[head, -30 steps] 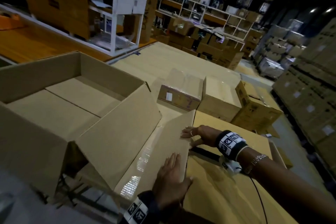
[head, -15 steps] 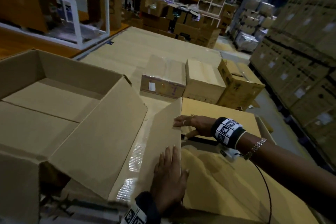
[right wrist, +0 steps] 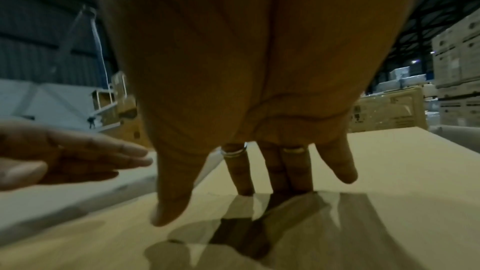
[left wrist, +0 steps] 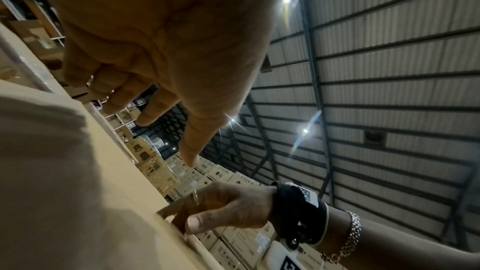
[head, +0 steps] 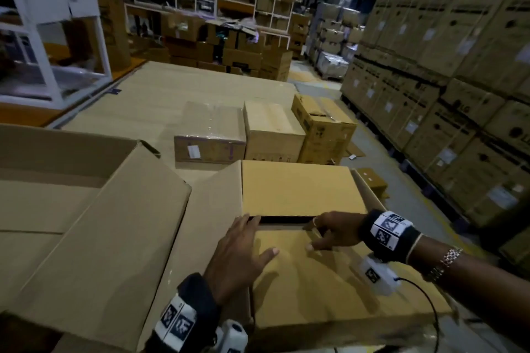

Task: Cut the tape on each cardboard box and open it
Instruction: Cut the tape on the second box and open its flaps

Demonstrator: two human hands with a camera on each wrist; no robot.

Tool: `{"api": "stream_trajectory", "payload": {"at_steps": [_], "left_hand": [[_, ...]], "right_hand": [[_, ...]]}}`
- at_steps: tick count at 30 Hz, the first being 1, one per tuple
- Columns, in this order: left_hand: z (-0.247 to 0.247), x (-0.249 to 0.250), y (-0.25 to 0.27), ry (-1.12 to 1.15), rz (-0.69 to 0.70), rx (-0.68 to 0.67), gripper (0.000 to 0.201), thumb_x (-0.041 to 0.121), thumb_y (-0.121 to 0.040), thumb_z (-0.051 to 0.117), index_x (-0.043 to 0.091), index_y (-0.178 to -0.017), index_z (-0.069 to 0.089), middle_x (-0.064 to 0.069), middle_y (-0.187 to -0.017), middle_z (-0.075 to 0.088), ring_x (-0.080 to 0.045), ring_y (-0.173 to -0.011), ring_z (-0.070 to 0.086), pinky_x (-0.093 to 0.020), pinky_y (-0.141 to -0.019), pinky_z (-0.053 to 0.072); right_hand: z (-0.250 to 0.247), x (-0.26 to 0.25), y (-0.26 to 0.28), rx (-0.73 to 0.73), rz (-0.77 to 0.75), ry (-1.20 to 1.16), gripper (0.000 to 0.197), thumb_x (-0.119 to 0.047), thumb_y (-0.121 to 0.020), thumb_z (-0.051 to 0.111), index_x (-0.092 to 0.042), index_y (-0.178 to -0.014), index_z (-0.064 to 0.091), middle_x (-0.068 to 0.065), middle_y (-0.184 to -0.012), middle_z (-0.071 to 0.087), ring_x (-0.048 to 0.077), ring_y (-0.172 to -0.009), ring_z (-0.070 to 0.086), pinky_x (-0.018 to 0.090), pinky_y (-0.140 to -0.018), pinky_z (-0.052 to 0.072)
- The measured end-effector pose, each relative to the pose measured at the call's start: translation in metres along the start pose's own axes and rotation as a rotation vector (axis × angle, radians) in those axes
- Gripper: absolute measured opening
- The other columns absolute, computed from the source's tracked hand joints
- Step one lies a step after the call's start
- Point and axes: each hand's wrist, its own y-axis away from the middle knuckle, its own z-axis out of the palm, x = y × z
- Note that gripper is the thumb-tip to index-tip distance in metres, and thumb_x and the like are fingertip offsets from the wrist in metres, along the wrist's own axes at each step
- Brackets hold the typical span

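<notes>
Cardboard box [head: 301,281] directly below the camera, near and centre-right. Outer left flap [head: 183,238] folded out and sloping down to the left. Two inner flaps lying almost flat, far flap [head: 298,188] and near flap [head: 329,281], with a narrow dark gap [head: 284,220] between them.

Left hand [head: 238,252] flat on the near flap at its left end, fingers straight and close together, tips at the gap, thumb stretched right. Nothing gripped.

Right hand [head: 332,232] at the right part of the gap, thumb on top of the near flap, fingers [right wrist: 240,174] angled down with tips dipping past the flap edge. Rings on two fingers; bracelet [head: 447,261] on the forearm. Marker bands and small white cameras on both wrists.

To the left, touching, a larger open box [head: 71,209] with raised flaps. Farther off on a broad cardboard sheet [head: 172,100], three closed boxes in a row: a taped, labelled one [head: 210,137], a plain one [head: 272,132], a printed one [head: 324,129] at the right. Stacked cartons [head: 459,66] along the right wall, white shelving [head: 51,37] far left.
</notes>
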Motion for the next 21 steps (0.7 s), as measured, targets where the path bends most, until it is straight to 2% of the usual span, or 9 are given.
{"api": "stream_trajectory", "payload": {"at_steps": [3, 5, 8, 10, 12, 14, 15, 17, 21], "left_hand": [[-0.014, 0.023, -0.001, -0.082, 0.028, -0.064, 0.083, 0.061, -0.094, 0.053, 0.030, -0.160, 0.012, 0.003, -0.169, 0.008, -0.018, -0.155, 0.006, -0.039, -0.123, 0.013], [-0.021, 0.047, 0.001, -0.133, 0.070, -0.017, 0.081, 0.061, -0.095, 0.053, 0.033, -0.160, 0.013, 0.008, -0.169, 0.009, -0.016, -0.155, 0.005, -0.039, -0.123, 0.012], [-0.030, 0.069, 0.001, -0.115, 0.128, 0.090, 0.071, 0.060, -0.094, 0.054, 0.037, -0.155, 0.028, 0.010, -0.164, 0.026, -0.016, -0.153, 0.016, -0.041, -0.122, 0.019], [-0.035, 0.090, 0.009, -0.097, 0.197, 0.186, 0.060, 0.060, -0.092, 0.057, 0.037, -0.146, 0.043, 0.009, -0.154, 0.044, -0.016, -0.148, 0.030, -0.042, -0.120, 0.027], [-0.036, 0.111, 0.022, -0.137, 0.270, 0.272, 0.055, 0.062, -0.089, 0.055, 0.034, -0.136, 0.056, 0.007, -0.138, 0.059, -0.017, -0.132, 0.049, -0.042, -0.110, 0.040], [-0.036, 0.129, 0.041, -0.182, 0.315, 0.354, 0.048, 0.061, -0.087, 0.056, 0.032, -0.123, 0.066, 0.007, -0.118, 0.069, -0.016, -0.109, 0.060, -0.037, -0.094, 0.048], [-0.037, 0.136, 0.053, -0.175, 0.324, 0.387, 0.041, 0.060, -0.087, 0.061, 0.031, -0.115, 0.069, 0.008, -0.109, 0.070, -0.013, -0.099, 0.061, -0.033, -0.086, 0.049], [-0.039, 0.149, 0.082, -0.144, 0.329, 0.411, 0.026, 0.053, -0.084, 0.072, 0.031, -0.099, 0.072, 0.013, -0.091, 0.071, -0.004, -0.081, 0.061, -0.022, -0.070, 0.046], [-0.031, 0.159, 0.148, -0.069, 0.315, 0.330, 0.014, 0.045, -0.079, 0.080, 0.032, -0.084, 0.078, 0.019, -0.078, 0.073, 0.003, -0.073, 0.067, -0.018, -0.066, 0.052]], "right_hand": [[-0.013, -0.006, 0.028, 0.172, -0.029, -0.061, 0.056, -0.051, -0.092, 0.066, -0.021, -0.138, 0.057, -0.001, -0.117, 0.067, 0.016, -0.100, 0.064, 0.036, -0.090, 0.055], [-0.018, -0.009, 0.060, 0.303, -0.059, -0.031, 0.054, -0.042, -0.093, 0.068, -0.022, -0.141, 0.054, -0.005, -0.120, 0.061, 0.015, -0.105, 0.060, 0.030, -0.092, 0.051], [-0.017, -0.018, 0.093, 0.498, -0.083, 0.036, 0.050, -0.031, -0.096, 0.066, -0.027, -0.143, 0.050, -0.005, -0.121, 0.057, 0.015, -0.110, 0.056, 0.037, -0.104, 0.040], [-0.007, -0.022, 0.121, 0.630, -0.111, 0.020, 0.049, -0.026, -0.097, 0.063, -0.027, -0.144, 0.049, -0.004, -0.120, 0.055, 0.014, -0.104, 0.053, 0.037, -0.099, 0.047], [0.008, -0.026, 0.145, 0.755, -0.136, 0.022, 0.047, -0.025, -0.098, 0.060, -0.028, -0.144, 0.048, -0.004, -0.121, 0.054, 0.014, -0.103, 0.050, 0.037, -0.091, 0.050], [0.026, -0.029, 0.169, 0.851, -0.140, 0.010, 0.041, -0.027, -0.099, 0.057, -0.028, -0.139, 0.050, -0.006, -0.122, 0.054, 0.015, -0.109, 0.051, 0.039, -0.096, 0.049], [0.035, -0.032, 0.182, 0.889, -0.154, -0.007, 0.037, -0.027, -0.099, 0.056, -0.027, -0.136, 0.053, -0.005, -0.121, 0.056, 0.017, -0.111, 0.052, 0.039, -0.097, 0.049], [0.054, -0.040, 0.208, 0.961, -0.202, -0.048, 0.030, -0.022, -0.099, 0.054, -0.022, -0.129, 0.059, -0.003, -0.117, 0.061, 0.018, -0.107, 0.057, 0.036, -0.090, 0.053], [0.103, -0.049, 0.252, 1.072, -0.255, -0.075, 0.021, -0.017, -0.095, 0.066, -0.023, -0.114, 0.070, -0.004, -0.104, 0.073, 0.014, -0.092, 0.068, 0.027, -0.074, 0.054]]}}
